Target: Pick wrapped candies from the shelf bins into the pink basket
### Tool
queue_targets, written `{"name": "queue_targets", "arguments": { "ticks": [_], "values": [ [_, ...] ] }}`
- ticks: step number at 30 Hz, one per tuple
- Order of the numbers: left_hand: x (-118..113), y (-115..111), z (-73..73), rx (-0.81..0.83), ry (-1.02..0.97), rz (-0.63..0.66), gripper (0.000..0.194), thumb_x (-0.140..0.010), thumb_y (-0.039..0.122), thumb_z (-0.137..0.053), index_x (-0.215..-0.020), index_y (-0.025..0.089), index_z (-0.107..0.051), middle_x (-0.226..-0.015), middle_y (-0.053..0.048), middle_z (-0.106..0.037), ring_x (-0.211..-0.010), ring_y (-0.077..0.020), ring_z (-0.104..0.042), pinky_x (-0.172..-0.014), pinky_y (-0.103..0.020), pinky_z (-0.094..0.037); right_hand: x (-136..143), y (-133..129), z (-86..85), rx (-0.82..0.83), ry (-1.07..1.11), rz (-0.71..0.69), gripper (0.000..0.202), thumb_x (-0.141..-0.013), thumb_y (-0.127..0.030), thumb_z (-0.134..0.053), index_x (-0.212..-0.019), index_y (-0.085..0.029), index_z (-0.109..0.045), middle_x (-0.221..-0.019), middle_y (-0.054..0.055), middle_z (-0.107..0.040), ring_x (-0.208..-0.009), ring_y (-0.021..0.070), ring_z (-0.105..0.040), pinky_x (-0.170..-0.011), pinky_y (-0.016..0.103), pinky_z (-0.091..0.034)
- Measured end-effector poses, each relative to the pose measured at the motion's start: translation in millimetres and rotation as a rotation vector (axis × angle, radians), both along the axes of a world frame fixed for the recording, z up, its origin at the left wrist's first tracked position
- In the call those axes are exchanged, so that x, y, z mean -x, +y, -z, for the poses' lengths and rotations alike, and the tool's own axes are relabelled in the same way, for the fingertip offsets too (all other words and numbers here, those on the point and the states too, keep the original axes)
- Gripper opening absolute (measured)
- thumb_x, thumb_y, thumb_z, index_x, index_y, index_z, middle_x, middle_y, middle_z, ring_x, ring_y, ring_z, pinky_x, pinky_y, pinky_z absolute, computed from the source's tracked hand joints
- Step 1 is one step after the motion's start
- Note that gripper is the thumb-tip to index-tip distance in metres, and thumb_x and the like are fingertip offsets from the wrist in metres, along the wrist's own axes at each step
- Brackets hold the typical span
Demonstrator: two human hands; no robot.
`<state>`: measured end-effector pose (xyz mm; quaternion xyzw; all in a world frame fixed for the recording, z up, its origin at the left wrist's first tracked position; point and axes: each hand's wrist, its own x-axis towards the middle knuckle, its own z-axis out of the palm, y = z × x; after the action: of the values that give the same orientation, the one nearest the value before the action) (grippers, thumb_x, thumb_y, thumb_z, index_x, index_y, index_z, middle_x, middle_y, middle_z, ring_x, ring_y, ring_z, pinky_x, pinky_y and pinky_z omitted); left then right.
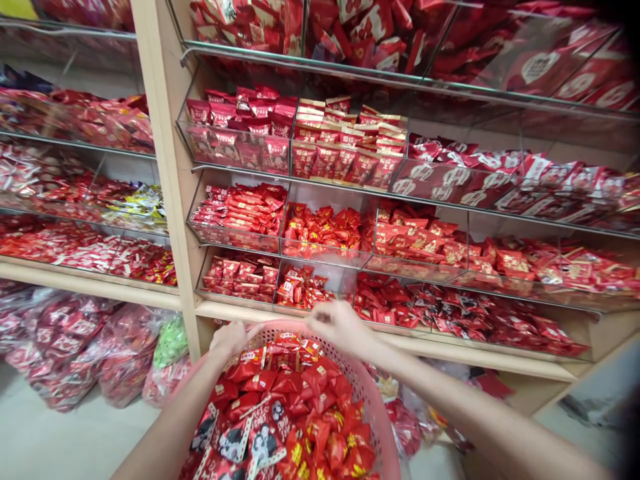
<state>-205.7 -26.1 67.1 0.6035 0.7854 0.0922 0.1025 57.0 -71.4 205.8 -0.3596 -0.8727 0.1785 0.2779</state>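
Observation:
A pink perforated plastic basket (383,427) is in front of me, heaped with red candy packets (320,387). Some packets near its front carry black-and-white figures, others yellow lettering. My left hand (230,339) is closed on the basket's far-left rim. Over the far rim, just in front of the lowest shelf bin, my right hand (337,321) has its fingers curled together and slightly blurred; what they hold, if anything, is hidden. Closest to it is a bin with small red packets (303,287) in the bottom row.
Clear-fronted shelf bins (325,250) full of red packets rise in several rows ahead. A wooden upright (167,153) divides them from more shelves at left. Bulging plastic bags (65,347) of packets lie on the floor below, and a wooden ledge (480,357) runs under the bins.

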Motion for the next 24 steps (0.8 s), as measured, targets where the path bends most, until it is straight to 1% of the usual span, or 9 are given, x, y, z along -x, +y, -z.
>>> {"name": "queue_targets", "arguments": {
  "ticks": [2, 4, 6, 7, 9, 11, 14, 19, 24],
  "values": [
    [1, 0, 0.5, -0.010, -0.001, 0.007, 0.090, -0.066, 0.080, -0.020, -0.094, 0.008, -0.065, -0.100, -0.025, -0.065, -0.094, -0.0382, -0.060, -0.079, -0.044, -0.045, 8, 28, -36.3, -0.115, 0.097, 0.016, 0.015, -0.078, -0.024, -0.050, -0.076, -0.015, -0.061, -0.064, -0.001, -0.061, -0.056, 0.0100, -0.052, -0.055, 0.020, -0.036],
    [1, -1, 0.6, -0.029, -0.002, 0.010, 0.089, -0.066, 0.080, -0.020, -0.095, 0.008, -0.065, -0.102, -0.024, -0.065, -0.095, -0.0378, -0.060, -0.079, -0.044, -0.045, 17, 56, -67.1, -0.213, 0.150, 0.105, 0.013, -0.078, -0.024, -0.051, -0.085, -0.016, -0.059, -0.063, -0.002, -0.060, -0.057, 0.0105, -0.053, -0.058, 0.021, -0.038],
    [1, -1, 0.1, -0.030, -0.007, 0.008, 0.089, -0.067, 0.079, -0.019, -0.095, 0.008, -0.065, -0.100, -0.024, -0.065, -0.094, -0.0372, -0.061, -0.078, -0.043, -0.046, 27, 84, -88.1, -0.278, 0.143, 0.233, 0.012, -0.076, -0.022, -0.053, -0.086, -0.016, -0.057, -0.064, -0.002, -0.059, -0.062, 0.0116, -0.055, -0.064, 0.022, -0.039],
    [1, -2, -0.1, -0.028, -0.012, 0.008, 0.088, -0.067, 0.079, -0.019, -0.095, 0.009, -0.066, -0.099, -0.024, -0.066, -0.094, -0.0368, -0.061, -0.078, -0.043, -0.046, 32, 96, -94.4, -0.286, 0.127, 0.300, 0.012, -0.075, -0.021, -0.054, -0.086, -0.016, -0.055, -0.067, -0.001, -0.060, -0.066, 0.0127, -0.056, -0.066, 0.023, -0.040],
    [1, -2, -0.4, -0.022, -0.018, 0.006, 0.087, -0.068, 0.078, -0.019, -0.092, 0.010, -0.066, -0.098, -0.023, -0.066, -0.093, -0.0363, -0.061, -0.078, -0.043, -0.046, 43, 117, -99.5, -0.219, 0.085, 0.430, 0.020, -0.071, -0.023, -0.058, -0.089, -0.016, -0.052, -0.078, 0.002, -0.061, -0.075, 0.0153, -0.057, -0.068, 0.025, -0.041],
    [1, -2, -0.4, -0.023, -0.012, 0.007, 0.086, -0.069, 0.078, -0.019, -0.091, 0.009, -0.066, -0.098, -0.024, -0.066, -0.093, -0.0364, -0.061, -0.079, -0.044, -0.045, 52, 132, -98.1, -0.094, 0.052, 0.521, 0.034, -0.065, -0.025, -0.064, -0.094, -0.016, -0.049, -0.087, 0.006, -0.061, -0.079, 0.0187, -0.058, -0.065, 0.027, -0.043],
    [1, -2, -0.8, -0.019, -0.002, 0.012, 0.087, -0.069, 0.078, -0.018, -0.092, 0.009, -0.065, -0.098, -0.024, -0.066, -0.092, -0.0363, -0.061, -0.079, -0.044, -0.046, 63, 145, -92.5, 0.047, 0.028, 0.574, 0.045, -0.057, -0.028, -0.070, -0.093, -0.014, -0.048, -0.079, 0.009, -0.061, -0.071, 0.0218, -0.059, -0.055, 0.029, -0.044],
    [-1, -3, -3.2, -0.016, -0.014, 0.003, 0.086, -0.069, 0.078, -0.020, -0.092, 0.009, -0.066, -0.101, -0.025, -0.065, -0.094, -0.0370, -0.060, -0.079, -0.045, -0.045, 71, 157, -89.7, 0.141, 0.021, 0.573, 0.031, -0.056, -0.028, -0.072, -0.077, -0.016, -0.052, -0.057, 0.001, -0.055, -0.055, 0.0174, -0.055, -0.044, 0.026, -0.042],
    [-1, -1, -1.2, -0.018, -0.028, -0.002, 0.086, -0.068, 0.078, -0.021, -0.090, 0.008, -0.066, -0.100, -0.027, -0.064, -0.094, -0.0380, -0.061, -0.079, -0.045, -0.045, 74, 169, -89.7, 0.199, -0.017, 0.590, 0.026, -0.049, -0.022, -0.074, -0.061, -0.016, -0.051, -0.050, -0.001, -0.051, -0.053, 0.0165, -0.054, -0.044, 0.025, -0.041]
  ]
}}
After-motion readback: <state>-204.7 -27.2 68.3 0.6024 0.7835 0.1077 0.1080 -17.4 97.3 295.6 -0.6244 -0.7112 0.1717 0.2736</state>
